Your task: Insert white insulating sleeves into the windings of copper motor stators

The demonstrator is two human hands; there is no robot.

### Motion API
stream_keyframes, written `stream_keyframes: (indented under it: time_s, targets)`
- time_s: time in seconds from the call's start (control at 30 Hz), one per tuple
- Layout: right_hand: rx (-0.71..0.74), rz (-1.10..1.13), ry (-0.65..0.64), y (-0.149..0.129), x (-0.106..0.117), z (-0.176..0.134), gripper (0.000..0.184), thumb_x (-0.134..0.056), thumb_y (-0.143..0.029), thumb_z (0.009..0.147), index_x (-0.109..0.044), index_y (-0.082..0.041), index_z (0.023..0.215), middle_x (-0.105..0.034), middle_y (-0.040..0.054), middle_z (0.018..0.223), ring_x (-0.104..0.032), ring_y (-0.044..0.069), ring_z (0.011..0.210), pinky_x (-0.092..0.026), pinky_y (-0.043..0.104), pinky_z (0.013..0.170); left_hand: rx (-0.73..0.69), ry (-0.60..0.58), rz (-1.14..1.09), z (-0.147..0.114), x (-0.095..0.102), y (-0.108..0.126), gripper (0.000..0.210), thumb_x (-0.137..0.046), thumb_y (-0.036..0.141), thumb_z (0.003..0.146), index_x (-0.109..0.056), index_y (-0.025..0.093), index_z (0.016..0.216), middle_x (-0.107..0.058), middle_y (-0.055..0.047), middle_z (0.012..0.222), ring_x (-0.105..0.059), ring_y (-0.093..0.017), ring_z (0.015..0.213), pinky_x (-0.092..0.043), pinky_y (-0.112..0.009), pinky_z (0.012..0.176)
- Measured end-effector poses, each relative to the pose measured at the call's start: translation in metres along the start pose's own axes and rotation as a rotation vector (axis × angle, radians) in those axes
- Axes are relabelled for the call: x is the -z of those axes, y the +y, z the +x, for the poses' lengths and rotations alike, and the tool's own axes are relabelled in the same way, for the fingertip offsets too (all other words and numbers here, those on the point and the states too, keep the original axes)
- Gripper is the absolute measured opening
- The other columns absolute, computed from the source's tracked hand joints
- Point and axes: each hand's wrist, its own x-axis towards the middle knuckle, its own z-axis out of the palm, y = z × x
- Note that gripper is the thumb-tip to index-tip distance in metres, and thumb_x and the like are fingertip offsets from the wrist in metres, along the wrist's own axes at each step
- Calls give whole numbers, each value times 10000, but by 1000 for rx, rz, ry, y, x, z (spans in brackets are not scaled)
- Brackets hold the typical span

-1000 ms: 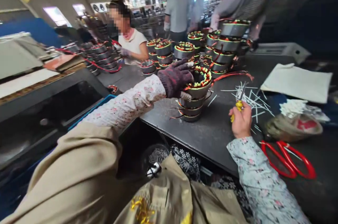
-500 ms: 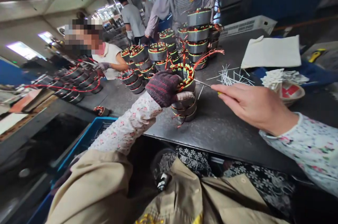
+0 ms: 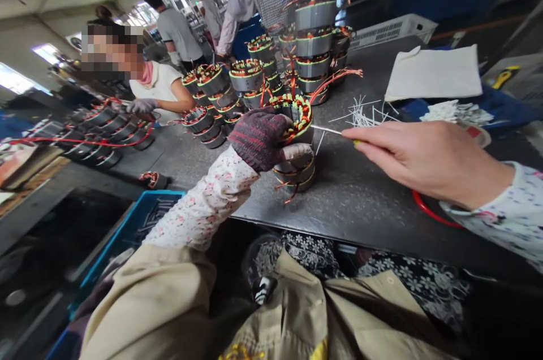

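A motor stator [image 3: 303,132] with copper windings and yellow-green edging tops a short stack on the dark table. My gloved left hand [image 3: 262,137] grips its near left side, fingers over the rim and thumb along the outer wall. Red-orange lead wires [image 3: 335,82] stick out from its far side. My bare right hand [image 3: 424,159] is closed round the handle of a thin metal rod tool [image 3: 328,130], whose tip reaches the stator's right side. Most of the handle is hidden in the palm; a bit of yellow shows. Whether the tip touches the stator I cannot tell.
Thin white strips [image 3: 363,114] lie scattered behind the tool. Stacked stators [image 3: 314,38] stand at the back. A white cloth [image 3: 433,72] and a pile of white pieces [image 3: 458,112] are at right. A blue crate [image 3: 159,197] is at left. Co-workers [image 3: 159,89] stand beyond.
My right hand has shifted slightly right and nearer, the rod still by the stator. A red loop now shows under my right wrist. The camera view has turned a little.
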Motion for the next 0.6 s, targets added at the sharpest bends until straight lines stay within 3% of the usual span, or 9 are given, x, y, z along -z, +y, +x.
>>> stream_keyframes:
  time_s: [0.13, 0.33, 0.4, 0.47, 0.6]
  targets:
    - [108, -111, -99, 2, 3, 3, 456, -409, -503, 1075, -760, -297, 1280, -807, 0, 1026, -740, 188, 772, -560, 328, 638, -6, -9, -25, 0, 1, 0, 604, -655, 772, 873, -722, 189, 1015, -744, -109, 907, -704, -267, 922, -530, -429, 887]
    - [172, -164, -150, 2, 17, 11, 525, -334, -545, 1097, -766, -301, 1270, -796, -13, 906, -707, 153, 674, -513, 282, 597, -9, 24, -51, 0, 0, 0, 573, -676, 754, 873, -724, 201, 1016, -736, -91, 905, -695, -260, 939, -528, -429, 907]
    - [82, -169, -205, -5, 19, 17, 466, -412, -515, 1077, -771, -281, 1261, -790, 2, 897, -709, 157, 700, -524, 290, 648, -34, 25, -33, 1, -1, -2, 571, -670, 751, 879, -728, 198, 1010, -732, -89, 900, -692, -254, 923, -531, -420, 889]
    - [-95, -79, -273, -18, 13, 26, 380, -507, -414, 1042, -771, -246, 1257, -781, 14, 879, -711, 164, 730, -542, 311, 708, -58, 21, 1, 3, -3, -3, 579, -664, 746, 885, -736, 184, 1003, -727, -95, 886, -694, -258, 903, -536, -416, 859]
    - [-402, 136, -346, -44, -17, 54, 377, -526, -232, 1006, -710, -141, 1322, -773, 53, 840, -707, 188, 731, -552, 336, 716, -89, 34, 54, 4, -3, -4, 631, -579, 779, 914, -758, 183, 1019, -738, -92, 855, -712, -260, 855, -540, -405, 799]
